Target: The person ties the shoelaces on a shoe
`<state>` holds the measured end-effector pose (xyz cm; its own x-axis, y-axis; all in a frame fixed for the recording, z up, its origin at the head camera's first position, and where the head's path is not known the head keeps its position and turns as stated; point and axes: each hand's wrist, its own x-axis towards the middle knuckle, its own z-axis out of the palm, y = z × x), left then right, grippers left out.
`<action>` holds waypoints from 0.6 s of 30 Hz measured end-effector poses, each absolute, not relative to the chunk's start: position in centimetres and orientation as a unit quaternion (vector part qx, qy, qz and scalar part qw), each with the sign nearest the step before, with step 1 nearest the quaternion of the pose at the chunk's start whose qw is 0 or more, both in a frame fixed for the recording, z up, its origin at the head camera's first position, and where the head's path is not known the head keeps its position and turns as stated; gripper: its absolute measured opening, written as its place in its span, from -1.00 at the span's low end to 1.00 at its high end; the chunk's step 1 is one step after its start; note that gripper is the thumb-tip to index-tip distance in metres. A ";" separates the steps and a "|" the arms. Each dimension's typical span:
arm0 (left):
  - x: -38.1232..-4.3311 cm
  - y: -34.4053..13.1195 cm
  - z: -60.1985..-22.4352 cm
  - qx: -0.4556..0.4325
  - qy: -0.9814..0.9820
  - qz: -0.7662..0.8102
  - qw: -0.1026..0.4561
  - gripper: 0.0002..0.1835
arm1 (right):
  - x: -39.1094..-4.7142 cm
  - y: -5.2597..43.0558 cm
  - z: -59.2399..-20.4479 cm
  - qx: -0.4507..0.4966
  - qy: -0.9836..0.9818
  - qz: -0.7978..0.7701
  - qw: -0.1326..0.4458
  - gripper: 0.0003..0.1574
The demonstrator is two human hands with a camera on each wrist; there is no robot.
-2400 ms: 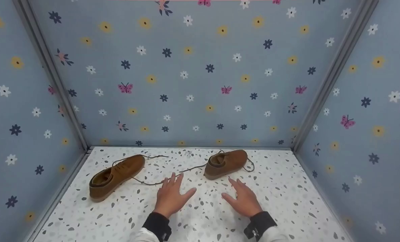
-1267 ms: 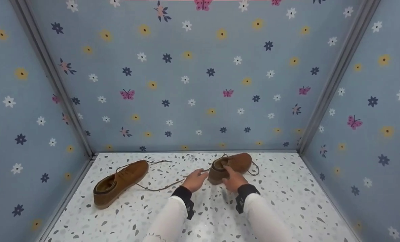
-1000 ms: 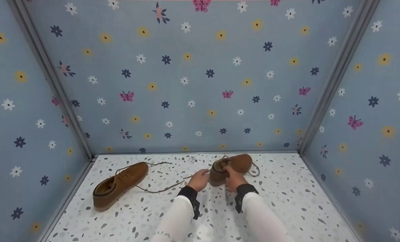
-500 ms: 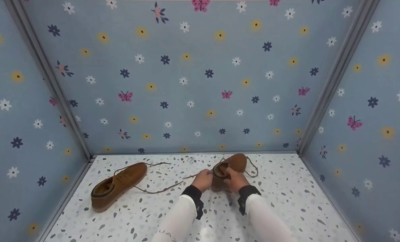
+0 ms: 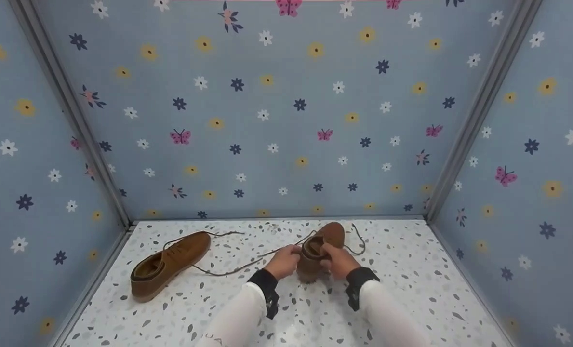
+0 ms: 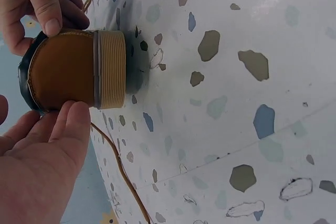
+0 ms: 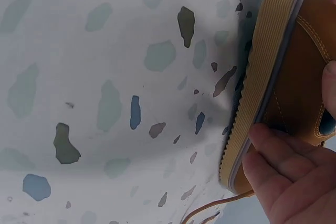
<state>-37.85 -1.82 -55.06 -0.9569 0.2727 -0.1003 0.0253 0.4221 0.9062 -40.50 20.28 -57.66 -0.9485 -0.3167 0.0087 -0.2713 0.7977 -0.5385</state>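
Observation:
A brown lace-up shoe [image 5: 334, 233] stands on the speckled floor, toe toward the back wall. My right hand [image 5: 340, 260] holds it by the right side of its collar, thumb at the opening and fingertips along the side in the right wrist view. My left hand [image 5: 282, 262] is at the shoe's left rear; in the left wrist view its extended fingers [image 6: 63, 129] touch the shoe side beside the heel [image 6: 63, 69]. Its thumb is mostly cut off there. A loose lace [image 6: 118, 163] trails past the heel.
A matching brown shoe [image 5: 170, 262] lies to the left, toe angled back and right, its laces spread over the white speckled floor [image 5: 170, 323]. Flower-patterned walls [image 5: 267, 96] enclose the floor behind and at both sides, with metal posts [image 5: 479, 111] at the corners.
Both hands have come forward to the right-hand shoe. Its toe has swung left, from pointing right to pointing toward the back wall. The left shoe stays in place.

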 end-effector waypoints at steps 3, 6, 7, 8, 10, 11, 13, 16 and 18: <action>-37.4 -2.4 -55.0 0.100 0.827 0.538 0.127 -0.52 | -39.9 20.4 -57.1 -0.163 0.946 -0.276 0.054 -0.79; -36.9 -3.3 -55.0 0.104 0.817 0.551 0.130 -0.53 | -39.1 20.2 -56.6 -0.182 0.943 -0.273 0.064 -0.76; -36.8 -3.7 -55.0 0.107 0.817 0.552 0.129 -0.54 | -38.8 20.1 -56.5 -0.188 0.942 -0.271 0.066 -0.75; -36.6 -4.0 -54.9 0.109 0.818 0.550 0.128 -0.56 | -38.5 20.0 -56.4 -0.194 0.941 -0.271 0.067 -0.74; -36.5 -4.6 -54.9 0.113 0.820 0.547 0.129 -0.57 | -38.1 19.7 -56.2 -0.216 0.936 -0.269 0.066 -0.74; -36.3 -5.0 -54.8 0.114 0.820 0.545 0.134 -0.57 | -37.8 19.6 -56.1 -0.227 0.934 -0.268 0.068 -0.74; -36.0 -5.5 -54.7 0.117 0.817 0.546 0.145 -0.56 | -37.4 19.4 -55.9 -0.248 0.929 -0.264 0.070 -0.75; -35.4 -6.2 -54.7 0.119 0.802 0.561 0.165 -0.55 | -36.7 19.1 -55.7 -0.275 0.923 -0.259 0.076 -0.77; -35.0 -6.6 -54.7 0.119 0.793 0.570 0.178 -0.55 | -36.2 19.0 -55.6 -0.284 0.921 -0.253 0.080 -0.78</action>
